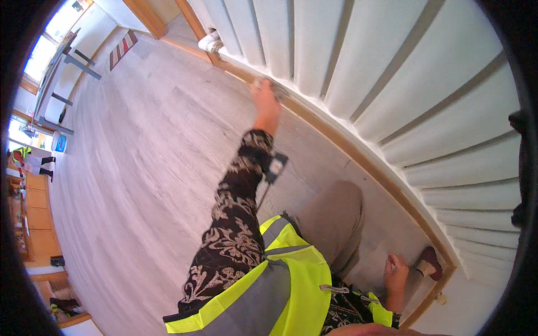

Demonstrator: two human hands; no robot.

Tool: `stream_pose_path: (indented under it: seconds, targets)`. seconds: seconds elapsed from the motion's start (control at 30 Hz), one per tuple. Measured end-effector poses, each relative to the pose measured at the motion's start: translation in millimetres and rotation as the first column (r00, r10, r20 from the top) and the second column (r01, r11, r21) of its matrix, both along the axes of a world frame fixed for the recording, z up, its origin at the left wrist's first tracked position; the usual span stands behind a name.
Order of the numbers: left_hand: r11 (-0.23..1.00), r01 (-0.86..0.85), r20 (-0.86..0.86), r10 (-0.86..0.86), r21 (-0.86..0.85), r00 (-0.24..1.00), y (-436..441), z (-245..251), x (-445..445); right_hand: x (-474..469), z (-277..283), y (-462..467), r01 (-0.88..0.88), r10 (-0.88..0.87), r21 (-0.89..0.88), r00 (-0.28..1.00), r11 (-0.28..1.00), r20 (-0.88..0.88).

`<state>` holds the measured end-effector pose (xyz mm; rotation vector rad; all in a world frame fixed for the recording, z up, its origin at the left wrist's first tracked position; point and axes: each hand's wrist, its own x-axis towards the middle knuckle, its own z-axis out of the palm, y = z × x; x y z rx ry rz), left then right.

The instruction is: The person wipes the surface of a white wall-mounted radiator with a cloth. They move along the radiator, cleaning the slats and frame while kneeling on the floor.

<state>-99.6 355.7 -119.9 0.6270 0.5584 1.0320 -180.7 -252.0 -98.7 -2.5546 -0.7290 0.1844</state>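
Observation:
My left hand (265, 103) reaches out along the foot of a white ribbed radiator (311, 46). It grips a small greyish cloth (275, 89), blurred and partly hidden by the fingers, against the wooden baseboard (302, 114). My right hand (396, 273) hangs low beside my bent leg (336, 222), fingers curled in and nothing visible in them. Near my left forearm is a small dark device (276, 168) with a thin cord. A dark red shoe (429, 263) is close to the baseboard corner.
A white pipe fitting (211, 43) juts out at the radiator's end, near a doorway. Grey wood-look flooring (138, 168) stretches left to a striped mat (123, 48), a long table (52, 80), a blue bucket (60, 143), wooden cabinets (38, 206) and a person in a vest (28, 161).

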Motion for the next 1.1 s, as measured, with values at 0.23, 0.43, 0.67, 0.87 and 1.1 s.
stream_pose_path:
  seconds: [0.23, 0.43, 0.67, 0.87, 1.1]
  targets:
    - [0.999, 0.008, -0.028, -0.009, -0.038, 1.0, -12, -12, 5, 9, -1, 15, -0.047, 0.047, 0.004, 0.998, 0.999, -0.05]
    - [0.816, 0.577, -0.111, -0.577, -0.039, 0.809, -155, -20, -19, 28, 25, 58, -0.161, 0.162, -0.052, 0.987, 0.986, 0.013]
    - [0.686, 0.624, 0.521, -0.401, -0.374, 0.753, -116, -30, -2, -1, 57, 53, -0.129, 0.131, -0.096, 0.991, 0.987, 0.017]
    - [0.764, 0.47, 0.429, -0.28, -0.443, 0.859, -128, -26, 19, -18, 52, 50, -0.171, 0.173, -0.133, 0.985, 0.976, 0.006]
    - [0.7, 0.54, 0.528, -0.269, -0.468, 0.806, -118, -31, 22, -16, 57, 52, -0.185, 0.194, -0.198, 0.981, 0.963, 0.026]
